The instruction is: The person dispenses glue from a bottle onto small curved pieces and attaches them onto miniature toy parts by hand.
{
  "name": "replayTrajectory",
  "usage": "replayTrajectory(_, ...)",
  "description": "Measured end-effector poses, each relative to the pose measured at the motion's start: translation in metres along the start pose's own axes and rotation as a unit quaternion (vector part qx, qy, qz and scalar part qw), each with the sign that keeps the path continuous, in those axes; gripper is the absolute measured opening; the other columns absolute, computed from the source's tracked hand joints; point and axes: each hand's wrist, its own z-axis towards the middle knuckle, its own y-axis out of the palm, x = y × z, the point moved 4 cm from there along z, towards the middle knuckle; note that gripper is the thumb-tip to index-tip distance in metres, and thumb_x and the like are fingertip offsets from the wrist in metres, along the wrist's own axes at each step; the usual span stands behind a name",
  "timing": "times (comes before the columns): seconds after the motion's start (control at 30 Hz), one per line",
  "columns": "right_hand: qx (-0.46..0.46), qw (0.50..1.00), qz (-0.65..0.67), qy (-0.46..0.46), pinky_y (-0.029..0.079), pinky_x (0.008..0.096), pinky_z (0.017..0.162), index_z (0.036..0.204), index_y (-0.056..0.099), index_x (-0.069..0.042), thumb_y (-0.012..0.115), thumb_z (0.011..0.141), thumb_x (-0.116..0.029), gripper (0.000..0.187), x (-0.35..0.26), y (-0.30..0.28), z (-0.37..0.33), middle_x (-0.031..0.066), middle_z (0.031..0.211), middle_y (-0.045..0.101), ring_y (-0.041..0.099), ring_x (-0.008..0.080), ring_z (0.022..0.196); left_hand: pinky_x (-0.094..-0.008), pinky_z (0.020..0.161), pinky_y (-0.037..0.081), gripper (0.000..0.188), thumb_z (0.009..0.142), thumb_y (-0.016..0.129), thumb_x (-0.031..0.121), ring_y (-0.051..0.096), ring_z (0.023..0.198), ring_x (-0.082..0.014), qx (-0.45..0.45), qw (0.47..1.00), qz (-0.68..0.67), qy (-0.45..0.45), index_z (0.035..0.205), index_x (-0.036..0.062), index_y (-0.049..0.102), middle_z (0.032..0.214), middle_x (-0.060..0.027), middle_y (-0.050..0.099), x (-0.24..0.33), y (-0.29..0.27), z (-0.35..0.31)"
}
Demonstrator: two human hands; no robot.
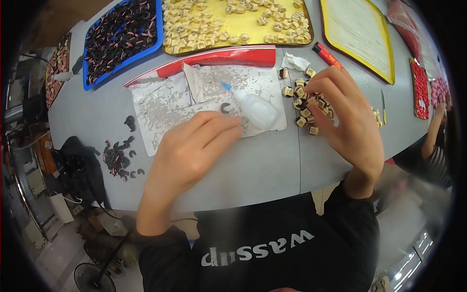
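My left hand is over the front of a glue-spotted white sheet, beside a white squeeze bottle with a blue tip. Its fingers are pressed together; whatever they may pinch is too small to make out. A dark C-shaped piece lies on the sheet just beyond its fingertips. My right hand reaches over a small heap of cream cube-shaped pieces with dark parts. Thumb and fingers are apart around the heap's right side, which they partly hide.
Loose black and pink curved pieces lie at the left. Behind are a blue tray of such pieces, a yellow tray of cream pieces and a yellow-rimmed tray. A red tube and crumpled paper lie near my right hand. Another person's arm shows far right.
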Motion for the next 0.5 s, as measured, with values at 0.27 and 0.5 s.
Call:
replayTrajectory(0.27,0.121,0.992,-0.022,0.037,0.046,0.031,0.072,0.097,0.058,0.0,0.064,0.075,0.004,0.023,0.017,-0.061,-0.017,0.0116,0.092,0.06,0.058,0.0263,0.083,-0.03,0.069,0.054,0.026,0.069,0.062,0.003,0.063,0.088,-0.0223,-0.032,0.999,0.011,0.02,0.094,0.0008,0.066,0.094,-0.007,0.065,-0.003,0.004,0.001)
replayTrajectory(0.5,0.117,0.971,-0.075,0.195,0.047,0.0304,0.073,0.097,0.058,0.002,0.057,0.082,0.002,0.015,0.064,-0.09,-0.082,0.012,0.091,0.06,0.059,0.0229,0.08,-0.0294,0.067,0.053,0.028,0.068,0.061,-0.002,0.063,0.085,-0.0224,-0.036,0.999,-0.014,-0.028,0.096,0.0013,0.065,0.093,-0.0065,0.065,-0.001,0.001,0.0)
